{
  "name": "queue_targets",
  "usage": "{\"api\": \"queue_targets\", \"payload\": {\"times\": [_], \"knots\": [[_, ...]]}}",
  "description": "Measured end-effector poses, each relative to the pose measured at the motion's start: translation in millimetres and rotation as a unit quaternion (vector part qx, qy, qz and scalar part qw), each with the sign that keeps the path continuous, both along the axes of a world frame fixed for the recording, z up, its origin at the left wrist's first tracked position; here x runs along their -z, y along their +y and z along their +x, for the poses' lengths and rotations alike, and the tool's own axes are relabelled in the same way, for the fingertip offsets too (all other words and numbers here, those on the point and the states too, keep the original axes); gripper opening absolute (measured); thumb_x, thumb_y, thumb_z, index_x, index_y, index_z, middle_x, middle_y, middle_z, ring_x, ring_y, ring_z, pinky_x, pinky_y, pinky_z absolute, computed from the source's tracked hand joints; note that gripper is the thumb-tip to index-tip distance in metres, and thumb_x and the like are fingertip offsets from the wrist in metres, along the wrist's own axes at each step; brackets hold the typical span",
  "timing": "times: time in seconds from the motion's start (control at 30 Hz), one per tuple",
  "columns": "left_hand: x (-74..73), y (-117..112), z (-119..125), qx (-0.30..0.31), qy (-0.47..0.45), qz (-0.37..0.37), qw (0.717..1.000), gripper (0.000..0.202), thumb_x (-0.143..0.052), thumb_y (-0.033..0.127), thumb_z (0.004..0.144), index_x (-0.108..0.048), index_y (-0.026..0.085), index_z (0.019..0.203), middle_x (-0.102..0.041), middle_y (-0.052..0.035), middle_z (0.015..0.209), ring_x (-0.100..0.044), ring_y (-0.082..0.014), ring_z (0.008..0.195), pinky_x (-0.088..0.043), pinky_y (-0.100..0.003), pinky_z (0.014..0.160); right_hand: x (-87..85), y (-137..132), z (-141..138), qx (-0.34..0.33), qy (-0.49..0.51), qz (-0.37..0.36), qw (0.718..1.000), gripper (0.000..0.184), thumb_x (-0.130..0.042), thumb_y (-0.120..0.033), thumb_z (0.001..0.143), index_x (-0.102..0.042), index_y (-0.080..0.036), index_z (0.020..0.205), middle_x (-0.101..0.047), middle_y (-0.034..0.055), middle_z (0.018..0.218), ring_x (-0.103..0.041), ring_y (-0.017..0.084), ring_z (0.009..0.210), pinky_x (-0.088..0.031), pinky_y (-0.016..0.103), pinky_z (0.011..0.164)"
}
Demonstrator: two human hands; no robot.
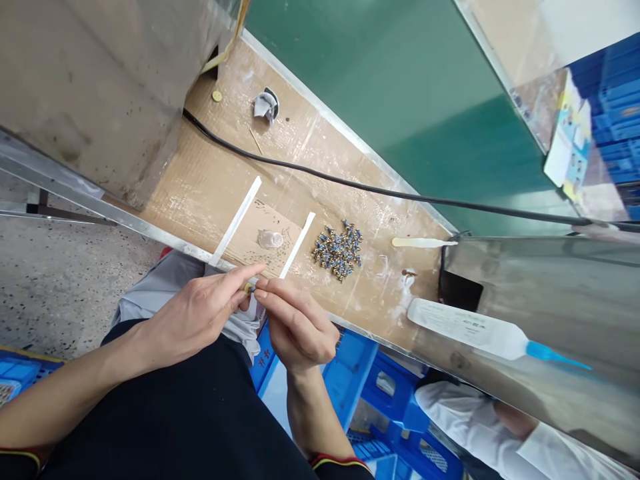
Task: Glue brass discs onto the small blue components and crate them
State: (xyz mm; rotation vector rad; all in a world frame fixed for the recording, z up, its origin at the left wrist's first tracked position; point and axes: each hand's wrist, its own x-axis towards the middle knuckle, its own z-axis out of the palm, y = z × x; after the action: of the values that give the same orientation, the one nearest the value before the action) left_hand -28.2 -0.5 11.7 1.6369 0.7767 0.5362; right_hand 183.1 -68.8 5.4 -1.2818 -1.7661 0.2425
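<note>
My left hand [213, 303] is closed at the fingertips on a small brass-coloured part [247, 287], just in front of the bench edge. Its index finger is stretched out above the part. My right hand [300, 323] meets it there, thumb and fingers pinched on a tiny bluish piece [253, 289] touching the brass-coloured part; the fingers cover most of it. Just beyond the hands, a small clear plastic cup [271, 239] rests on cardboard among scattered tiny dark pieces [265, 257]. Right of the white tape lies a heap of small brass-and-blue parts [339, 250].
A black cable [320, 175] crosses the cardboard-covered bench [200, 180]. To the right lie a white bottle with a blue nozzle [470, 328] and a pale flat stick [423, 243]. Blue crates [345, 373] stand below. Another person's white-clothed part [465, 413] shows at lower right.
</note>
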Motion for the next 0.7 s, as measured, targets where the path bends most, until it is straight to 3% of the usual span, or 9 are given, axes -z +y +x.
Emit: {"api": "queue_targets", "payload": {"times": [0.2, 0.37, 0.53, 0.63, 0.7], "knots": [[-3.7, -0.9, -2.2, 0.026, 0.001, 0.031, 0.999, 0.054, -0.049, 0.017, 0.124, -0.050, 0.029, 0.176, -0.080, -0.0060, 0.153, -0.081, -0.0190, 0.136, -0.067, -0.032, 0.115, 4.7, -5.8, -1.9, 0.000, -0.008, 0.033, 0.999, 0.045, -0.076, -0.006, 0.110, -0.081, -0.026, 0.149, -0.090, 0.0086, 0.125, -0.091, 0.026, 0.105, -0.081, 0.039, 0.084], [-10.7, -3.1, 0.3, 0.020, 0.010, 0.085, 0.996, 0.060, -0.049, 0.012, 0.121, -0.046, 0.026, 0.179, -0.083, -0.0085, 0.145, -0.084, -0.0202, 0.129, -0.068, -0.033, 0.114, 12.6, -14.9, 0.0, 0.004, -0.020, 0.061, 0.998, 0.045, -0.076, -0.009, 0.110, -0.080, -0.025, 0.152, -0.091, 0.0088, 0.123, -0.091, 0.028, 0.101, -0.083, 0.041, 0.081], [-11.0, -8.7, 6.6, -0.013, 0.001, 0.152, 0.988, 0.066, -0.052, 0.007, 0.117, -0.040, 0.023, 0.180, -0.083, -0.0094, 0.141, -0.085, -0.0193, 0.119, -0.068, -0.032, 0.111, 17.6, -22.6, 3.9, 0.001, -0.049, 0.091, 0.995, 0.045, -0.081, -0.011, 0.107, -0.080, -0.031, 0.147, -0.091, 0.0053, 0.123, -0.091, 0.028, 0.103, -0.084, 0.045, 0.083], [-9.3, -11.3, 9.0, -0.029, -0.003, 0.168, 0.985, 0.069, -0.054, 0.005, 0.115, -0.039, 0.023, 0.179, -0.084, -0.0068, 0.135, -0.084, -0.0169, 0.110, -0.068, -0.030, 0.107, 12.9, -21.4, 1.2, 0.006, 0.008, 0.112, 0.994, 0.042, -0.079, -0.014, 0.110, -0.077, -0.023, 0.150, -0.090, 0.0102, 0.121, -0.091, 0.028, 0.102, -0.083, 0.045, 0.082], [-8.4, -12.3, 10.3, -0.027, -0.005, 0.177, 0.984, 0.074, -0.054, 0.004, 0.113, -0.037, 0.026, 0.181, -0.083, -0.0061, 0.137, -0.084, -0.0166, 0.110, -0.067, -0.030, 0.108, 7.9, -20.3, -2.5, 0.040, 0.069, 0.057, 0.995, 0.039, -0.076, -0.013, 0.111, -0.078, -0.022, 0.149, -0.090, 0.0105, 0.117, -0.090, 0.027, 0.101, -0.081, 0.043, 0.082]]}}
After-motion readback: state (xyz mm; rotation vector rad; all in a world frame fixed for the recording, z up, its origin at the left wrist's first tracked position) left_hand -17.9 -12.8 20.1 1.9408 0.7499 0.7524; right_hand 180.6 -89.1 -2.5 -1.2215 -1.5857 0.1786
